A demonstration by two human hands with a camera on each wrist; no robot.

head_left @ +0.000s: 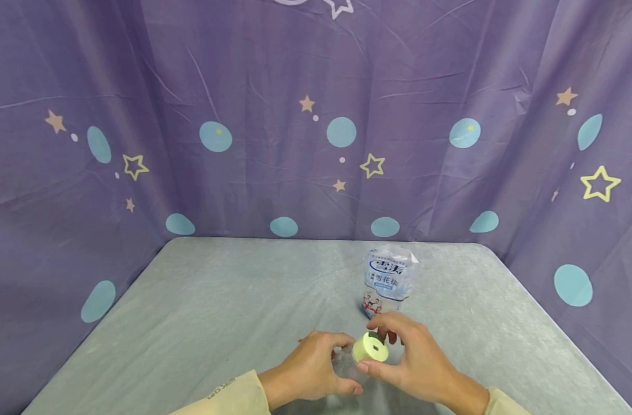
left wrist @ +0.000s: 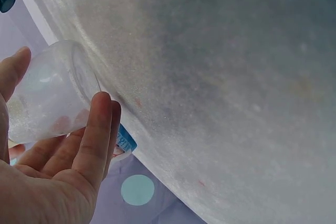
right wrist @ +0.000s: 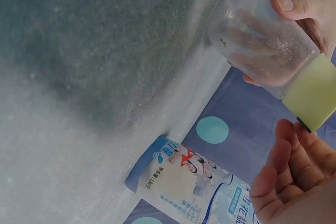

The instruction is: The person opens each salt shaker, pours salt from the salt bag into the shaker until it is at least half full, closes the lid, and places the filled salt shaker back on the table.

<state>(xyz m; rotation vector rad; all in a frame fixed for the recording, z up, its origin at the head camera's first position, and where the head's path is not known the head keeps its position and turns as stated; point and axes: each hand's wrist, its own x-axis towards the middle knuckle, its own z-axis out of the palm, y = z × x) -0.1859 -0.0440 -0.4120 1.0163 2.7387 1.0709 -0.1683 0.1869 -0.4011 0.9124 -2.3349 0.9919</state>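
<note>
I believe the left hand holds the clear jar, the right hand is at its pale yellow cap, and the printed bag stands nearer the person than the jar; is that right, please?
Not quite: the head view shows the printed bag standing farther from the person than the clear jar. The left hand does hold that jar, with the right hand at its pale yellow cap.

1. A curtained-off booth; whether a home, studio or workplace lies beyond it, I cannot tell.
2. Purple curtain [head_left: 274,144] closes it from 9 o'clock through 12 to 3, creased and folded into corners near 10 and 2.
3. Printed stars [head_left: 372,166] and blue discs [head_left: 341,132] pattern that cloth.
4. A pale grey-green table [head_left: 233,294], its far corners rounded, fills the space around 6 o'clock.
</note>
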